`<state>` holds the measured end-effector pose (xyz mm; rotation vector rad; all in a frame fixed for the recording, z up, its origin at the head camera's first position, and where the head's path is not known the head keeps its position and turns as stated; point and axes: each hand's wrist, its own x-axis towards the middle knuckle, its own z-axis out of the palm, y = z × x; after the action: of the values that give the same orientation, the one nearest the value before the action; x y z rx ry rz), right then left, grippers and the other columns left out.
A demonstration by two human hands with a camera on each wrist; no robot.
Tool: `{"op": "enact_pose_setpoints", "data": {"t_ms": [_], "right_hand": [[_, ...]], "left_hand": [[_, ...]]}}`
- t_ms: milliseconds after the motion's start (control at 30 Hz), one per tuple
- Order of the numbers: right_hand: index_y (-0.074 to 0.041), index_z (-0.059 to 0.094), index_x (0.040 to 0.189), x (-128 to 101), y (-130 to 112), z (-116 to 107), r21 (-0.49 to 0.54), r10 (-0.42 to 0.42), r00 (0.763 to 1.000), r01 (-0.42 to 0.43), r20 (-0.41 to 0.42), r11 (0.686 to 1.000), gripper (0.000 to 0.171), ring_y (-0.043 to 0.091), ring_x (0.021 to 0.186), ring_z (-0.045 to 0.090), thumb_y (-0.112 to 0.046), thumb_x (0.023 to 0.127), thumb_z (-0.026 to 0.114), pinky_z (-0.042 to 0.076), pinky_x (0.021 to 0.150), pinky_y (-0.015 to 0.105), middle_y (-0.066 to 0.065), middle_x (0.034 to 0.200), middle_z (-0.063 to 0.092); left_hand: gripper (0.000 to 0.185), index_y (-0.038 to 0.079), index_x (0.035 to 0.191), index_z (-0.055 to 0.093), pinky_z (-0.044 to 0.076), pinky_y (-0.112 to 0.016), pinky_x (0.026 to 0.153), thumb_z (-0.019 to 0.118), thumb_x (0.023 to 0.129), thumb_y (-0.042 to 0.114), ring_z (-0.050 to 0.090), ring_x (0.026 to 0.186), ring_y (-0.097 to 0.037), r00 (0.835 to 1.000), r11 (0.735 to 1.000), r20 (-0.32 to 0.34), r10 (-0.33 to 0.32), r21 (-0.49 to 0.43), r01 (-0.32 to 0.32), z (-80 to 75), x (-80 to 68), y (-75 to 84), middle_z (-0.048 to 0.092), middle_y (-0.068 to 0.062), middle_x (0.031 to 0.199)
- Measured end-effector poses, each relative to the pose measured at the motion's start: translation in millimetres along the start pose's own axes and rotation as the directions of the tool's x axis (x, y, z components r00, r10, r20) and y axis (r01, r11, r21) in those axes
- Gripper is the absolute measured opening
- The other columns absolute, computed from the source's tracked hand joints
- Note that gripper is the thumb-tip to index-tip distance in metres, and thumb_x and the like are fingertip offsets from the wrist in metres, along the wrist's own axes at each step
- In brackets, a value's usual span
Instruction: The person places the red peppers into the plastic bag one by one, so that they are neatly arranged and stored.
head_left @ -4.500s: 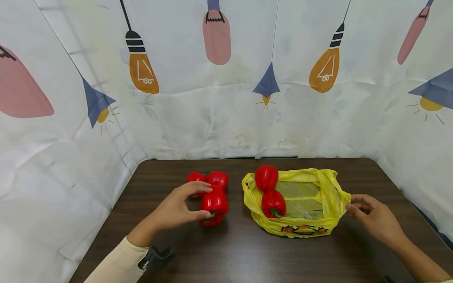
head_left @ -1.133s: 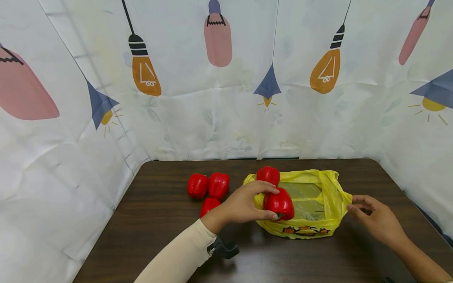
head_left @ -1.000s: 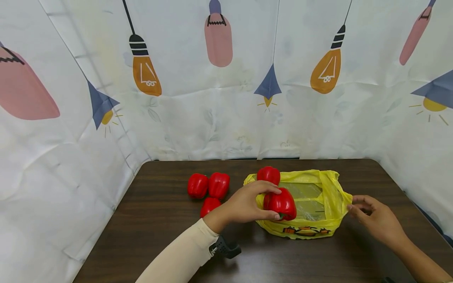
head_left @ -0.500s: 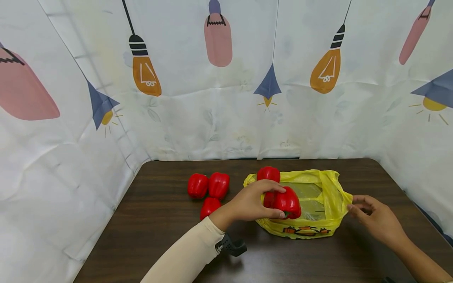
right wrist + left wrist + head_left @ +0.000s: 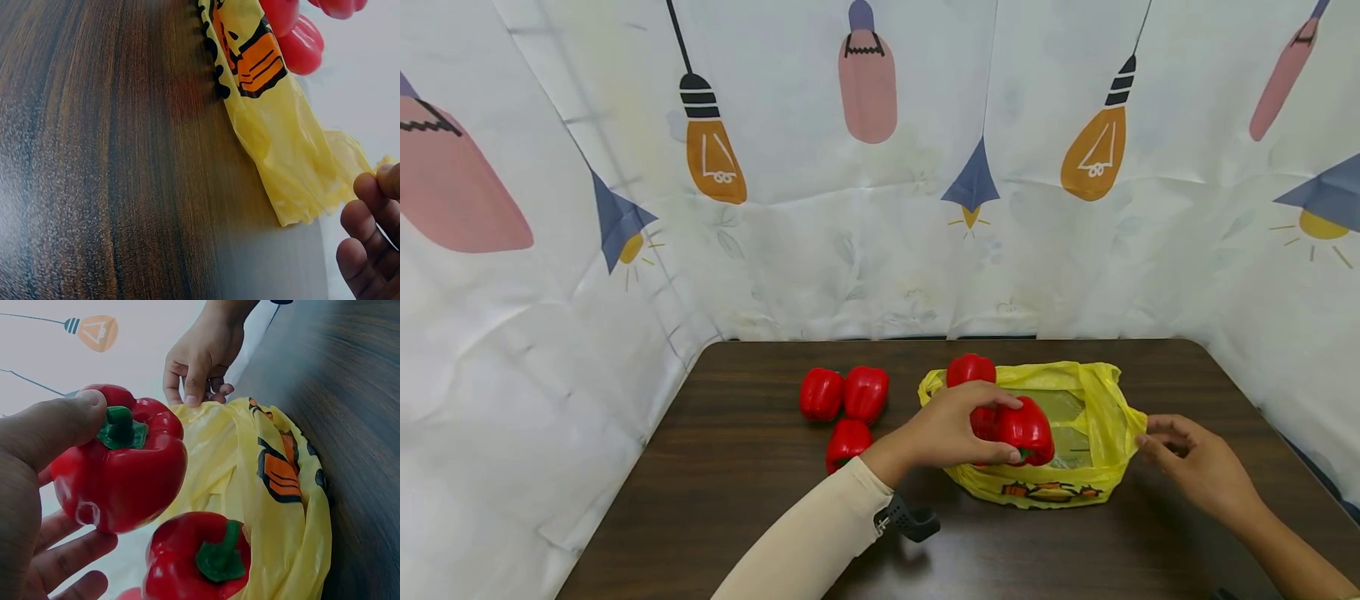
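Observation:
My left hand [image 5: 958,427] holds a red bell pepper [image 5: 1028,431] over the yellow plastic bag [image 5: 1105,433]. In the left wrist view the thumb presses beside the green stem of this held pepper [image 5: 125,469], with fingers round its far side. A second pepper [image 5: 181,550] lies in the bag just below it, and another bell pepper [image 5: 972,369] sits at the bag's far left corner. My right hand [image 5: 1202,467] pinches the bag's right edge between thumb and forefinger; the right wrist view shows the pinched plastic [image 5: 350,169] pulled outward.
To the left of the bag, three red bell peppers lie on the dark wood table [image 5: 715,500]: one at the back left [image 5: 822,394], a neighbouring pepper [image 5: 866,393] and a nearer pepper [image 5: 847,442] partly behind my left forearm. A printed white curtain [image 5: 850,250] stands behind the table.
My left hand took a bell pepper from the left group, carried it right over the bag, and has drifted slightly farther right. My right hand keeps its hold on the bag's edge.

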<state>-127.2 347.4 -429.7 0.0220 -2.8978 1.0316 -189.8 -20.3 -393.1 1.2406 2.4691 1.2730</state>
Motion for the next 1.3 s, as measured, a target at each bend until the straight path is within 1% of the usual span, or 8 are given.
{"op": "enact_pose_setpoints", "data": {"t_ms": [167,333,500,667,933,1100,1200,1300], "right_hand": [[0.002,0.055,0.134,0,1,0,0.005,0.003,1.000,-0.003,0.000,1.000,0.055,0.018,0.081,0.070,-0.043,0.103,0.060,0.055,0.059,0.028,0.016,0.108,0.073],[0.002,0.056,0.132,0,2,2,0.002,-0.009,1.000,0.009,-0.018,1.000,0.052,0.017,0.079,0.070,-0.041,0.103,0.062,0.055,0.058,0.028,0.015,0.106,0.074],[0.002,0.056,0.132,0,2,2,-0.004,-0.019,0.999,0.019,-0.028,1.000,0.050,0.016,0.079,0.070,-0.039,0.103,0.062,0.054,0.058,0.028,0.016,0.105,0.074],[0.002,0.056,0.131,-1,3,2,-0.009,-0.027,0.999,0.027,-0.030,1.000,0.050,0.017,0.079,0.070,-0.039,0.103,0.062,0.054,0.057,0.028,0.017,0.106,0.074],[0.003,0.056,0.132,0,2,1,-0.010,-0.029,0.999,0.028,-0.023,1.000,0.050,0.018,0.079,0.070,-0.038,0.104,0.061,0.054,0.058,0.028,0.017,0.106,0.074],[0.003,0.055,0.132,1,2,-1,-0.006,-0.023,1.000,0.022,-0.022,1.000,0.050,0.021,0.081,0.071,-0.037,0.104,0.062,0.054,0.058,0.027,0.017,0.106,0.074],[0.003,0.056,0.132,1,3,0,-0.005,-0.026,0.999,0.025,-0.025,1.000,0.049,0.019,0.080,0.070,-0.037,0.104,0.062,0.053,0.057,0.028,0.016,0.104,0.074],[0.002,0.056,0.131,1,3,1,-0.007,-0.030,0.999,0.030,-0.031,1.000,0.048,0.017,0.079,0.070,-0.038,0.104,0.062,0.053,0.057,0.028,0.015,0.104,0.074]], "left_hand": [[0.055,0.023,0.133,0.064,0.055,-0.024,0.085,0.084,0.085,0.038,0.055,0.116,-0.007,1.000,1.000,0.002,-0.023,0.008,0.023,3.4,5.5,2.7,0.059,0.013,0.133],[0.054,0.022,0.133,0.064,0.055,-0.023,0.084,0.085,0.085,0.038,0.058,0.112,-0.009,1.000,1.000,-0.002,-0.028,0.004,0.028,7.1,10.2,2.9,0.060,0.013,0.128],[0.056,0.023,0.134,0.063,0.053,-0.019,0.082,0.085,0.085,0.039,0.058,0.113,-0.006,0.999,0.999,-0.009,-0.039,0.013,0.039,11.3,16.0,2.1,0.061,0.014,0.125],[0.057,0.022,0.134,0.063,0.052,-0.017,0.080,0.085,0.084,0.039,0.058,0.115,-0.010,0.999,0.998,-0.010,-0.051,0.025,0.051,16.0,21.5,2.0,0.061,0.014,0.125],[0.058,0.021,0.135,0.062,0.052,-0.016,0.079,0.085,0.085,0.037,0.054,0.110,-0.002,0.998,0.998,0.003,-0.066,0.011,0.066,21.8,25.3,-1.9,0.060,0.014,0.125],[0.057,0.023,0.136,0.062,0.050,-0.016,0.081,0.083,0.086,0.040,0.053,0.111,-0.001,0.998,0.995,0.000,-0.067,0.070,0.067,25.5,26.9,-4.5,0.058,0.014,0.128],[0.057,0.023,0.136,0.061,0.050,-0.015,0.082,0.082,0.086,0.042,0.052,0.113,-0.002,0.998,0.992,0.000,-0.062,0.106,0.062,27.1,27.8,-5.6,0.058,0.014,0.131],[0.057,0.023,0.136,0.061,0.050,-0.016,0.083,0.082,0.087,0.042,0.052,0.114,-0.003,0.998,0.992,0.001,-0.061,0.114,0.060,28.1,28.0,-6.2,0.058,0.014,0.131]]}}
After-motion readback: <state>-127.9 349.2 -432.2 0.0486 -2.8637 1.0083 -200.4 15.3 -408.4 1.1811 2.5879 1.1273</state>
